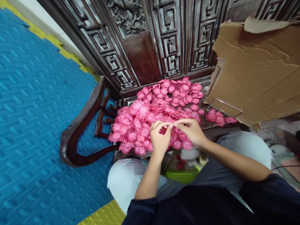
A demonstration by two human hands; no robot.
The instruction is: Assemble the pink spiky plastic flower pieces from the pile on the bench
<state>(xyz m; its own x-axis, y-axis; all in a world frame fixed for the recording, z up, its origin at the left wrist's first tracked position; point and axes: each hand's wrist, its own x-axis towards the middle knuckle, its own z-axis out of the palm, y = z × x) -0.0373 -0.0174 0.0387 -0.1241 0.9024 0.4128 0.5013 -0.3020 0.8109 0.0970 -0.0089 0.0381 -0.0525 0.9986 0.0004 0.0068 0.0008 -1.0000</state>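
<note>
A heap of pink artificial flower heads (142, 122) covers the dark wooden bench seat in front of me. Over its near edge my left hand (161, 132) pinches thumb against forefinger. My right hand (191, 129) meets it from the right, also in a pinch, and the fingertips of both hands touch or nearly touch. Something small and pinkish shows between them, too small to make out. More flower heads lie directly behind and beneath my fingers.
A curved wooden armrest (70, 147) bounds the bench at left. Behind rises a carved lattice backrest (150, 65). A large torn cardboard piece (255, 72) stands at right, with a thin metal wire frame (225, 106) by it. A green container (181, 175) sits below, between my knees.
</note>
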